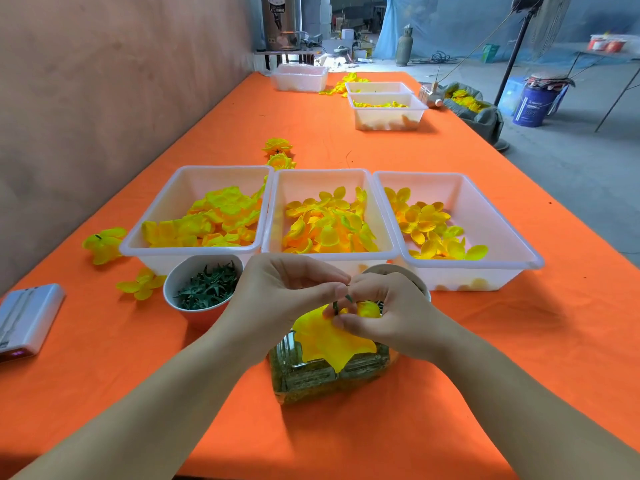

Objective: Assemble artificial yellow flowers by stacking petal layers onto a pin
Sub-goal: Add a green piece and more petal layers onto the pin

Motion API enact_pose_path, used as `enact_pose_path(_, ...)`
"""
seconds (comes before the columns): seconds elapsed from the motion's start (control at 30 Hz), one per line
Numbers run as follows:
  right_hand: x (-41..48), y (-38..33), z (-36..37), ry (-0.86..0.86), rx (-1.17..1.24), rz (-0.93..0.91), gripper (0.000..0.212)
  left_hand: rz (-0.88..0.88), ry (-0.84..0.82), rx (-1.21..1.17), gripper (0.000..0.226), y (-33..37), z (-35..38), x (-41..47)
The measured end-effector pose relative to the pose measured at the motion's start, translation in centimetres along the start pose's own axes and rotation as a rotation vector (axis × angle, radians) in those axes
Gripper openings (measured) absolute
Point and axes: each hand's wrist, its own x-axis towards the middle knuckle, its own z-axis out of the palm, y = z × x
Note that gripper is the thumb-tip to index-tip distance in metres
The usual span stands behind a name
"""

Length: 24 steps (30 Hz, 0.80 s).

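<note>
Both forearms come in from the bottom edge and converge, wrists bent inward, with the hands meeting fingertip to fingertip right above a glass jar (329, 379).

Left hand (287, 292): palm turned toward the right, fingers curled, thumb and forefinger closed on a small green piece (335, 306). Cannot tell if that is the pin itself.

Right hand (391, 313): knuckles up, fingers curled in, tips pinching the top of a yellow petal layer (332, 341). The layer hangs from the grip down over the jar's mouth. A small yellow bud (369, 310) sits inside this hand's curl.

Just left of the grip – a bowl (183, 271) of green calyx pieces. A second cup (391, 268) shows its rim just behind the right hand.

Beyond the grip, three white bins sit side by side, each holding loose yellow petals – left bin (207, 181), middle bin (322, 183), right bin (485, 216).

Further left of the grip, a loose flower (104, 244) lies on the orange table (485, 341), and a grey device (27, 317) sits at the frame edge.
</note>
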Motion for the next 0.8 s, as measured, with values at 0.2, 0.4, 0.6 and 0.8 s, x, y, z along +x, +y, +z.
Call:
enact_pose_path(0.2,0.1,-0.3,0.1,0.05,-0.018,-0.042,0.043,-0.031,0.066,0.005,0.013,-3.3,-0.7,0.3)
enact_pose_path(0.4,0.0,-0.1,0.3,0.072,-0.013,-0.002,0.044,-0.025,0.11,0.046,0.009,-4.8,-0.7,-0.1)
enact_pose_path(0.6,-0.2,0.2,0.7,0.062,0.076,0.051,0.017,0.011,0.138,0.267,0.01,-4.9,-0.2,-0.3)
enact_pose_path(0.8,0.0,-0.1,0.4,0.064,0.046,0.065,0.028,-0.026,0.076,0.335,0.016,-4.2,-0.5,0.2)
